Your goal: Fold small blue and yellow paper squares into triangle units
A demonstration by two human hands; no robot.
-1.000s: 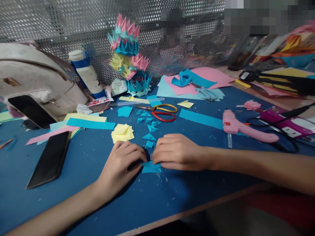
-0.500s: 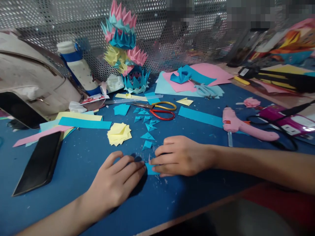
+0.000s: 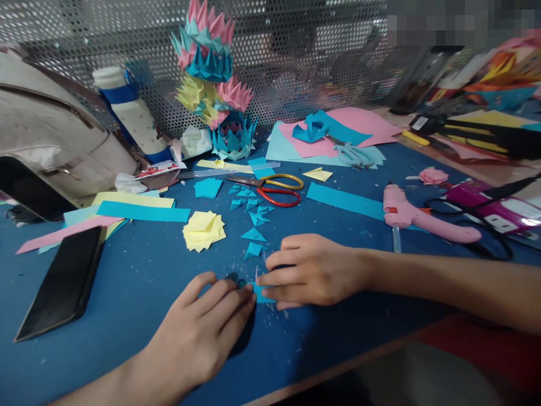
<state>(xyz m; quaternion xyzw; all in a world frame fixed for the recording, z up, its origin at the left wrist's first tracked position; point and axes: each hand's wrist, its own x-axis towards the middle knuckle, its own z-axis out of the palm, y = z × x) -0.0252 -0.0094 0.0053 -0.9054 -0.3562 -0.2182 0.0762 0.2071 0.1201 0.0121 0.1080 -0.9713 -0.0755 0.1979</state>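
Note:
A small blue paper piece (image 3: 265, 293) lies flat on the blue table, mostly covered by fingers. My left hand (image 3: 207, 321) presses its fingertips on the paper's left part, fingers together. From the right, my right hand (image 3: 313, 270) holds the paper down with bent fingers. Just beyond the hands, small folded blue triangles (image 3: 253, 233) form a loose column. A stack of yellow paper squares (image 3: 204, 230) sits to their left. Red and yellow handled scissors (image 3: 281, 189) lie behind the triangles.
A black phone (image 3: 63, 282) is at left, near paper strips (image 3: 143, 211). A pink glue gun (image 3: 426, 217) lies at right. Behind stand a bottle (image 3: 133, 115) and a stacked paper ornament (image 3: 211, 67); coloured sheets (image 3: 359, 127) and light-blue scissors (image 3: 353, 155) are at the back.
My left hand has shifted slightly right and nearer the table's front edge, with its fingertips now further over the blue paper. My right hand has hardly moved.

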